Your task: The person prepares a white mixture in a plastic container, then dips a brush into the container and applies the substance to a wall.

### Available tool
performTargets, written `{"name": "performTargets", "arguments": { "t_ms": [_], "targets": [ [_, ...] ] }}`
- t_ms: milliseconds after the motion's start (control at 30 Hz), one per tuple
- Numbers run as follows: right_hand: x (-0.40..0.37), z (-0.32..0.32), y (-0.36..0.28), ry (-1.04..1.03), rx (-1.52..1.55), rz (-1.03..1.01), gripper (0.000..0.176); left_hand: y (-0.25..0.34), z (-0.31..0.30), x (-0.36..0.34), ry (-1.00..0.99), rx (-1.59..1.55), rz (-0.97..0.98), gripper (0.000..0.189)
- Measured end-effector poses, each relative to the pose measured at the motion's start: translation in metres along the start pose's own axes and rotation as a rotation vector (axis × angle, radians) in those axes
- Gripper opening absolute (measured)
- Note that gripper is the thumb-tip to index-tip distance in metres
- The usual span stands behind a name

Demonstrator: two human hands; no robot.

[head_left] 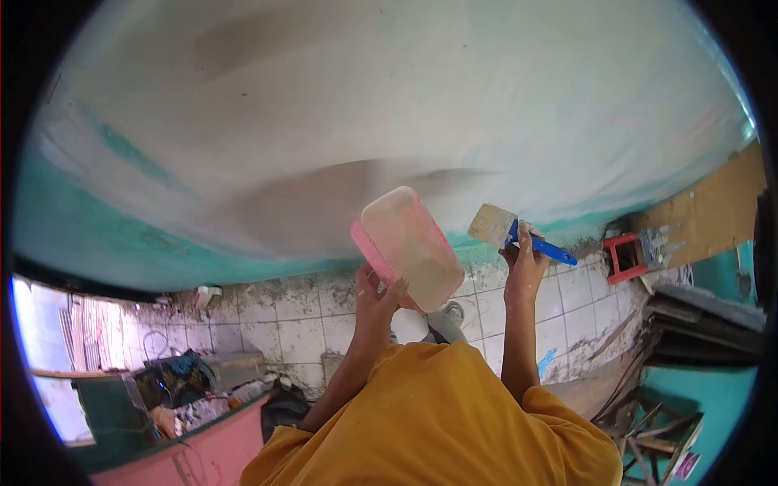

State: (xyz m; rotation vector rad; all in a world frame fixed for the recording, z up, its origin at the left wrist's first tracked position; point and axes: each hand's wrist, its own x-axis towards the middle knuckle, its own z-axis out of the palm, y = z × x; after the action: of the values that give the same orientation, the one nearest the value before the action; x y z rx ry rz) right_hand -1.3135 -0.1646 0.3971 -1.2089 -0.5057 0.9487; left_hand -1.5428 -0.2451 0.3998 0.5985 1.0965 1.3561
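Observation:
My left hand [377,293] grips the near left side of a pink plastic tub [369,240], thumb over the rim. Pale, whitish material coats the tub's inside, and the tub is tilted so I see into it. To the right, my right hand [525,253] is closed round a paintbrush [545,247] with a blue handle. Its wide, pale bristles [491,224] point left, toward the tub, apart from it. White specks dot my right hand and forearm. Ahead of both hands rises a wall [454,97], mostly whitish, with turquoise showing along its lower part.
White floor tiles [300,304], stained with dirt, run along the wall's foot. A red stool [624,257] stands at the right, near stacked dark boards [697,324]. At the lower left, a pink counter [219,444] carries mixed clutter. A wooden frame [660,441] lies lower right.

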Motion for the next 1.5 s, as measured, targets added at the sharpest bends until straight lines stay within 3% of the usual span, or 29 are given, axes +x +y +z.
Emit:
{"name": "performTargets", "arguments": {
  "t_ms": [100, 300, 433, 567, 667, 733, 867, 1000, 1167, 1267, 1400, 1500],
  "targets": [
    [0.0, 0.003, 0.024, 0.056, 0.076, 0.064, 0.039, 0.011, -0.02, 0.0, -0.016, 0.064, -0.036, 0.064],
    [0.034, 0.022, 0.041, -0.057, 0.287, 0.116, 0.044, 0.026, -0.033, -0.004, -0.003, 0.04, -0.061, 0.06],
    [0.049, 0.053, 0.023, -0.109, 0.413, -0.063, 0.042, 0.04, -0.031, -0.015, 0.061, 0.051, -0.015, 0.057],
    [0.076, 0.065, 0.072, -0.084, 0.551, -0.154, 0.039, 0.045, -0.04, -0.016, 0.076, 0.085, 0.004, 0.056],
    [0.073, 0.061, 0.131, 0.042, 0.542, -0.07, 0.047, 0.041, -0.047, -0.017, 0.125, 0.072, -0.008, 0.055],
    [0.075, 0.048, 0.171, 0.058, 0.379, 0.086, 0.046, 0.041, -0.05, -0.02, 0.133, 0.068, -0.039, 0.054],
    [0.076, 0.029, 0.211, 0.111, 0.272, 0.106, 0.047, 0.042, -0.061, -0.016, 0.124, 0.02, -0.109, 0.05],
    [0.08, 0.031, 0.179, 0.128, 0.171, 0.064, 0.042, 0.048, -0.07, -0.01, 0.091, 0.02, -0.143, 0.05],
    [0.064, 0.071, 0.039, 0.021, 0.077, -0.211, 0.042, 0.064, -0.092, 0.006, -0.041, 0.035, -0.185, 0.051],
    [0.057, 0.079, 0.011, -0.009, 0.266, -0.313, 0.04, 0.079, -0.111, 0.007, -0.1, 0.116, -0.149, 0.055],
    [0.055, 0.085, 0.045, 0.056, 0.446, -0.314, 0.036, 0.086, -0.134, 0.017, -0.12, 0.172, -0.187, 0.057],
    [0.068, 0.078, 0.124, 0.117, 0.511, -0.192, 0.033, 0.088, -0.145, 0.02, -0.09, 0.211, -0.239, 0.06]
  ]
}}
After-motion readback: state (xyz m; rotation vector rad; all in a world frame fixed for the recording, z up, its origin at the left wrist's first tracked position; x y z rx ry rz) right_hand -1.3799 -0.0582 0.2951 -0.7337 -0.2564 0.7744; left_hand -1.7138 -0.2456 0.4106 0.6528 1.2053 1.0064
